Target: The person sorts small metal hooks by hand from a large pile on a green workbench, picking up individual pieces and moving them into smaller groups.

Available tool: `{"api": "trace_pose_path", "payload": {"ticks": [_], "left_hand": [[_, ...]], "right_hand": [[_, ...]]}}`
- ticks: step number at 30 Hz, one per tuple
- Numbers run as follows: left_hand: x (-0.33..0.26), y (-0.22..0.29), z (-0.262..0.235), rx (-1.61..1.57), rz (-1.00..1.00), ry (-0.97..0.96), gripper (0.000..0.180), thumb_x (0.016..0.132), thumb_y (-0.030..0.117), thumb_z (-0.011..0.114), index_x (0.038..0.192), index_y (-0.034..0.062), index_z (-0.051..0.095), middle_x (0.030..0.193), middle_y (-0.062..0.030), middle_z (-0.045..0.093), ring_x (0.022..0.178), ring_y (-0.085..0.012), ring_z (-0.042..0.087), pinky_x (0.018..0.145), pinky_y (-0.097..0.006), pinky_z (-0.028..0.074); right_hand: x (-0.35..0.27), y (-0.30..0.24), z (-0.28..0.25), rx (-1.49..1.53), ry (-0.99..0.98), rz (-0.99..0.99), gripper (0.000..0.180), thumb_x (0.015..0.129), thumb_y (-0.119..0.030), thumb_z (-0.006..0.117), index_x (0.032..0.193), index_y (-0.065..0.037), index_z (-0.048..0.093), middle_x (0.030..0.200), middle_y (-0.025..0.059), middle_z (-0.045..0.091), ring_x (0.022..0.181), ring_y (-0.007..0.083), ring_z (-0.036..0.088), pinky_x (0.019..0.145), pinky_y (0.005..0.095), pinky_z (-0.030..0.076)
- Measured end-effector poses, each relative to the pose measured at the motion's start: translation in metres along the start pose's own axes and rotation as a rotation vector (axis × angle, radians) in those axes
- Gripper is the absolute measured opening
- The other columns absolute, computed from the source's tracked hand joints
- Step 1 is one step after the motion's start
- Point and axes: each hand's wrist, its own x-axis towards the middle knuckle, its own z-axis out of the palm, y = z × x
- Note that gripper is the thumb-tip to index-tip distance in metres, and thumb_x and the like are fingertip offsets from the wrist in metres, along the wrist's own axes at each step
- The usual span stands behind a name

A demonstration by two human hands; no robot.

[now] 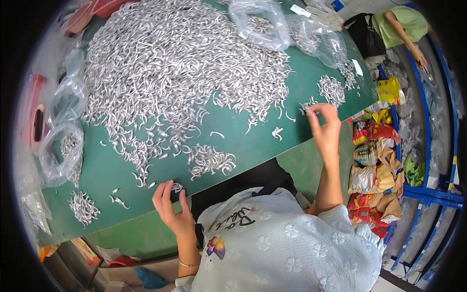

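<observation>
A broad heap of small, curved, silvery metal pieces (170, 63) covers much of the green table (258, 136). At the near edge, my left hand (171, 209) curls its thumb and fingers around a few such pieces (177, 187). A small pile (211, 160) lies just beyond it. Farther right, my right hand (327, 129) has its thumb and index finger bent toward each other, the tips beside a little cluster (306, 104). What they pinch, if anything, is too small to make out. Another pile (332, 91) sits just past that hand.
Clear plastic bags (61, 153) with metal pieces stand at the left, near a small pile (83, 208). More bags (316, 41) lie at the far right. Blue shelving (430, 197) and colourful sacks (372, 180) stand right of the table. Another person (401, 29) bends there.
</observation>
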Motion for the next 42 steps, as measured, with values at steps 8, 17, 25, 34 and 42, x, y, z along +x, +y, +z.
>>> {"api": "trace_pose_path", "payload": {"ticks": [8, 17, 25, 34, 42], "left_hand": [[0.002, 0.003, -0.002, 0.037, 0.034, -0.027, 0.04, 0.077, -0.009, 0.069, 0.116, -0.0001, 0.063, 0.114, -0.0149, 0.06, 0.105, -0.0317, 0.056, 0.092, -0.04, 0.044], [0.001, 0.0, -0.001, 0.053, 0.042, -0.03, 0.039, 0.078, -0.009, 0.069, 0.115, 0.0008, 0.063, 0.113, -0.0149, 0.059, 0.105, -0.0312, 0.056, 0.093, -0.04, 0.043], [-0.001, 0.0, -0.002, 0.05, 0.029, -0.017, 0.033, 0.08, -0.008, 0.067, 0.112, -0.0002, 0.063, 0.114, -0.0146, 0.059, 0.106, -0.0295, 0.057, 0.096, -0.037, 0.043], [0.003, -0.001, 0.002, 0.023, 0.023, -0.013, 0.037, 0.074, -0.008, 0.073, 0.109, 0.0014, 0.066, 0.11, -0.0138, 0.061, 0.102, -0.0312, 0.057, 0.09, -0.038, 0.045], [0.001, -0.002, 0.0, 0.012, 0.021, 0.007, 0.039, 0.073, -0.006, 0.074, 0.11, 0.003, 0.066, 0.111, -0.0121, 0.062, 0.103, -0.0299, 0.057, 0.088, -0.037, 0.044]], "right_hand": [[0.001, 0.065, -0.01, -0.208, 0.091, 0.085, 0.008, 0.081, -0.001, 0.069, 0.087, -0.001, 0.065, 0.084, 0.011, 0.062, 0.082, 0.0298, 0.056, 0.073, 0.0406, 0.044], [0.001, 0.063, -0.008, -0.063, 0.066, 0.161, 0.007, 0.082, -0.002, 0.069, 0.088, 0.0, 0.066, 0.083, 0.0111, 0.063, 0.081, 0.0271, 0.056, 0.074, 0.0382, 0.046], [0.0, 0.046, -0.004, 0.028, 0.034, 0.15, 0.007, 0.082, 0.0, 0.069, 0.087, 0.001, 0.064, 0.083, 0.0102, 0.062, 0.077, 0.024, 0.056, 0.072, 0.0344, 0.047], [-0.022, -0.081, 0.038, 0.496, -0.387, -0.172, 0.01, 0.078, 0.003, 0.07, 0.086, 0.0, 0.064, 0.086, 0.0108, 0.063, 0.081, 0.026, 0.058, 0.075, 0.0342, 0.046], [-0.027, -0.123, 0.067, 0.562, -0.478, -0.308, 0.013, 0.077, 0.003, 0.071, 0.086, -0.001, 0.063, 0.086, 0.0088, 0.062, 0.081, 0.0277, 0.056, 0.076, 0.0367, 0.044]]}}
